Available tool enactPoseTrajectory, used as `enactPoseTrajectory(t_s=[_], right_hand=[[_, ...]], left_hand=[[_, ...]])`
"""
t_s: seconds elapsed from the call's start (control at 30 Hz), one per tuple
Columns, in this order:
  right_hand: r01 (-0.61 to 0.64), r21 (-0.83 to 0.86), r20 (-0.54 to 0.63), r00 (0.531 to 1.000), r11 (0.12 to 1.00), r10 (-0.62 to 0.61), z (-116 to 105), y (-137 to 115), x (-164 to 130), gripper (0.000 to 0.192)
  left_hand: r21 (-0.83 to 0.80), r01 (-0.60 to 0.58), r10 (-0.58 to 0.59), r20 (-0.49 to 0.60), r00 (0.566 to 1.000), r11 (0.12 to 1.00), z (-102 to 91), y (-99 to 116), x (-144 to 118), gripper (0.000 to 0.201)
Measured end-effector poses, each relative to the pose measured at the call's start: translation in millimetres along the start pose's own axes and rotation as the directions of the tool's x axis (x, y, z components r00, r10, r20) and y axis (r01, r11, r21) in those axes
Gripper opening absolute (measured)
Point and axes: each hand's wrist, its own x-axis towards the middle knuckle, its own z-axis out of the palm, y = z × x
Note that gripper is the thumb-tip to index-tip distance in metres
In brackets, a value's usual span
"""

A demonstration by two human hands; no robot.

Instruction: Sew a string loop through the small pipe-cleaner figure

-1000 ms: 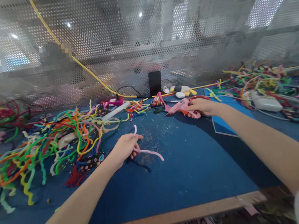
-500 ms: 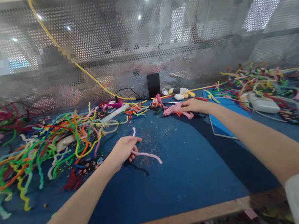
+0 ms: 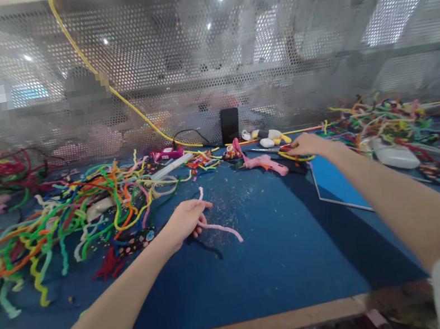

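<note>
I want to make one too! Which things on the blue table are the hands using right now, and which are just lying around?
In use:
- pink pipe cleaner, pinched in the left hand
- yellow pipe cleaner, under the right hand

Lying about:
- pink glue gun, beside the right hand
- colourful pipe cleaner heap
- black phone
- blue sheet
</note>
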Motion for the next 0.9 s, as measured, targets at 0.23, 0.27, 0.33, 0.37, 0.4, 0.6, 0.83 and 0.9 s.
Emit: enactPoseTrajectory(t_s=[0.23,0.27,0.33,0.37,0.4,0.6,0.83,0.9], right_hand=[[-0.113,-0.193,0.18,0.972,0.975,0.148,3,0,2,0.037],[-0.121,-0.211,0.165,0.974,0.97,0.157,3,-2,1,0.037],[-0.142,-0.247,0.1,0.98,0.959,0.171,1,-6,-3,0.036],[-0.158,-0.261,0.051,0.983,0.952,0.177,-1,-8,-6,0.037],[-0.18,-0.271,-0.008,0.983,0.945,0.185,-2,-9,-10,0.038],[-0.368,-0.209,-0.353,0.892,0.906,0.281,-13,-14,-35,0.046],[-0.365,-0.034,-0.386,0.863,0.93,0.325,-29,-44,-73,0.046],[-0.271,-0.01,-0.319,0.913,0.962,0.254,-28,-60,-89,0.046]], left_hand=[[0.003,-0.021,0.021,0.008,1.0,1.0,-1.0,-3,1,0.037],[0.006,-0.027,0.027,0.008,1.0,1.0,-1.3,-3,0,0.037],[0.012,-0.049,0.048,0.011,0.999,0.999,-1.7,-3,0,0.038],[0.017,-0.064,0.064,0.014,0.998,0.998,-1.8,-4,0,0.037],[0.023,-0.081,0.08,0.016,0.997,0.996,-1.8,-5,0,0.037],[0.048,-0.161,0.161,0.0,0.987,0.986,-0.2,-9,1,0.027],[-0.075,-0.18,0.178,-0.025,0.984,0.981,7.0,-5,-2,0.018],[-0.162,-0.157,0.158,-0.007,0.987,0.974,9.7,-3,-3,0.02]])
